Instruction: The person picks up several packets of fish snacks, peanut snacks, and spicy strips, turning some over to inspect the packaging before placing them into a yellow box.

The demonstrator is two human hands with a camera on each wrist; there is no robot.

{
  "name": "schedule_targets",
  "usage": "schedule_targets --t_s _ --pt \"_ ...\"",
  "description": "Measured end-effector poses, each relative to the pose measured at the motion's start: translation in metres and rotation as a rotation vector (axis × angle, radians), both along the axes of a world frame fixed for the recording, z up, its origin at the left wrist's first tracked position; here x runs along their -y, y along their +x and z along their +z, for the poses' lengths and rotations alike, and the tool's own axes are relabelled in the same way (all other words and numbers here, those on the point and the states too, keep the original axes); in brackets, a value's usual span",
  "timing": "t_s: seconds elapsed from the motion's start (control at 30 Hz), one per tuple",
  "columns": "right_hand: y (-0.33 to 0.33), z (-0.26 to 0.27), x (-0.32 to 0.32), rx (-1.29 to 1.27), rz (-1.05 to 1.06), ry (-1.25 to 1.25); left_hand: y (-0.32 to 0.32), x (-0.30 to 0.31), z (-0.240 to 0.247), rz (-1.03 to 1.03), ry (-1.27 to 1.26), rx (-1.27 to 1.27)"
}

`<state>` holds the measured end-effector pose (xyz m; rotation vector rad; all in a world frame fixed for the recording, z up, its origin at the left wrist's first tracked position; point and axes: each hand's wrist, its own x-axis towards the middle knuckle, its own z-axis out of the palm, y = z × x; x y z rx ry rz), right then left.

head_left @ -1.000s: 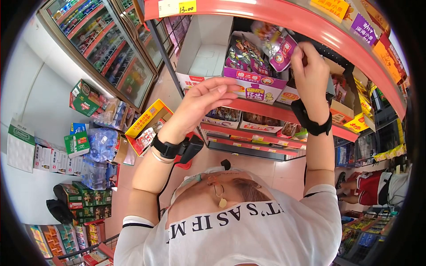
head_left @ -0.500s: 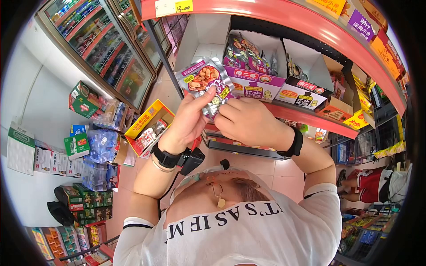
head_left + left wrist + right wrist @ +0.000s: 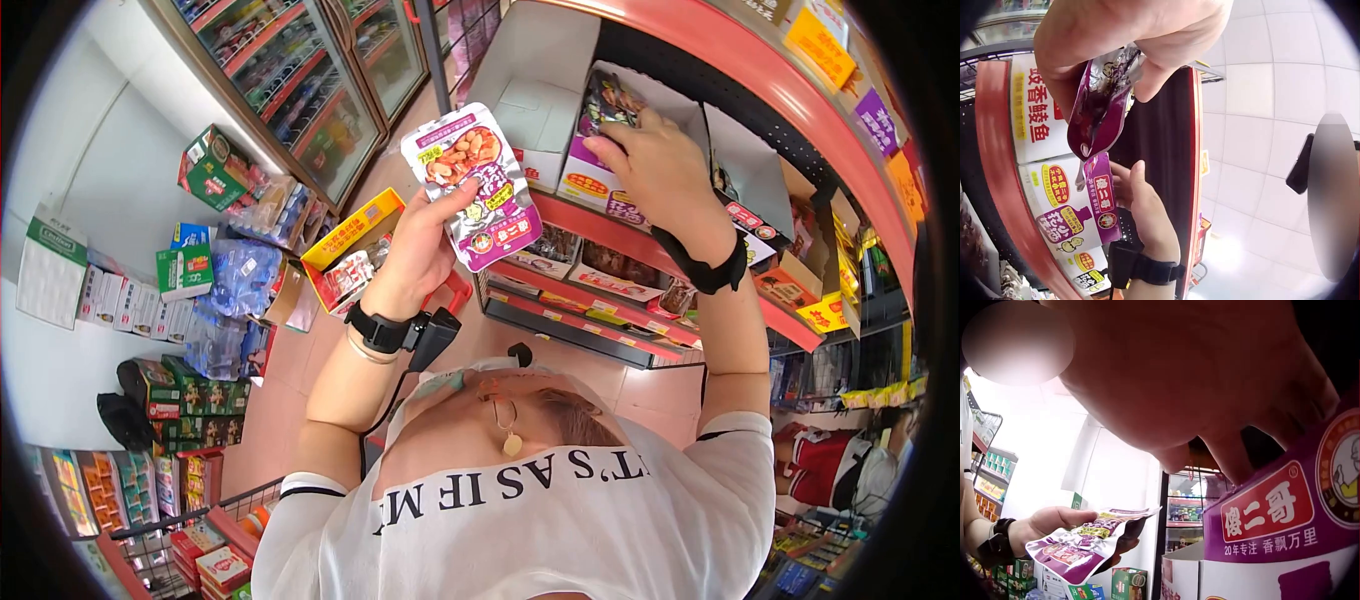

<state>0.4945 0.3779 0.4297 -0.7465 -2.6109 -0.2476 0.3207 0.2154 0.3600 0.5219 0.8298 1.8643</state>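
Note:
My left hand holds a silver and purple snack pouch, thumb on its printed face and fingers behind it. Peanuts are pictured on the pouch front. In the left wrist view, the curved purple bottom of the pouch hangs below the fingers. My right hand reaches into a purple and white display box on the shelf, where more pouches stand. Its thumb stands apart from its fingers near the front panel. That panel partly hides the fingertips in both wrist views.
A white carton stands left of the display box, and another snack box stands right of it. The red shelf edge runs below them. At the left is a yellow box of packets, with a glass-door fridge behind.
My right hand lifted a pouch from the box and brought it to my left hand. The left hand now holds the pouch alone, and the right is back at the box. The view has shifted.

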Motion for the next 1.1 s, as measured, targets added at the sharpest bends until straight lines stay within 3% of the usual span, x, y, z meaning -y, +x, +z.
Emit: schedule_targets --t_s 0.03,0.17,0.2,0.27,0.53,0.87,0.97,1.03,1.1 --pt "0.001 -0.003 -0.005 -0.062 0.074 0.058 -0.002 0.001 0.0 -0.029 -0.003 0.032" --pt "0.001 0.006 -0.01 0.001 0.046 0.133 -0.01 0.003 -0.006 -0.047 -0.025 0.099" --pt "0.001 0.006 -0.015 0.006 0.054 0.131 -0.011 0.003 -0.007 -0.055 -0.017 0.117" --pt "0.004 0.006 -0.025 0.026 -0.128 0.063 -0.015 0.005 -0.01 -0.053 -0.02 0.145" --pt "0.015 0.001 -0.046 -0.077 -0.266 -0.078 -0.016 0.007 -0.008 -0.051 -0.031 0.181" --pt "0.03 -0.009 -0.066 -0.114 -0.258 -0.008 -0.015 0.011 -0.014 -0.116 -0.006 0.229" --pt "0.031 0.001 -0.055 -0.302 -0.287 -0.047 -0.019 0.012 -0.022 -0.185 -0.034 0.252" --pt "0.034 0.005 -0.046 -0.572 -0.098 0.188 -0.017 0.013 -0.02 -0.21 -0.056 0.247" --pt "0.035 0.008 -0.038 -0.609 -0.054 0.18 -0.014 0.014 -0.02 -0.253 -0.086 0.221"
